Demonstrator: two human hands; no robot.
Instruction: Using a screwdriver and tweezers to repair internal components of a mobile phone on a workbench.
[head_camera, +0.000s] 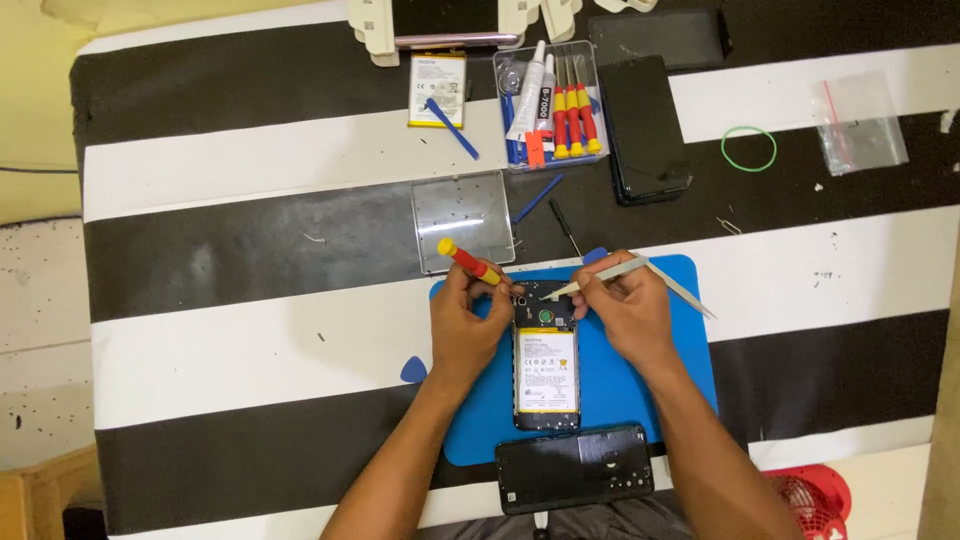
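Opened phone (546, 365) sits on the blue mat (680, 370) right between our hands. Our left hand (465, 325) is clamped on a red-and-yellow screwdriver (470, 261), our right hand (625, 310) pinches tweezers (640, 272) at the top board. Looks like we're mid-teardown; next wants steady tips. Beyond the fingers: screw tray (463, 218), tool box (550, 105).
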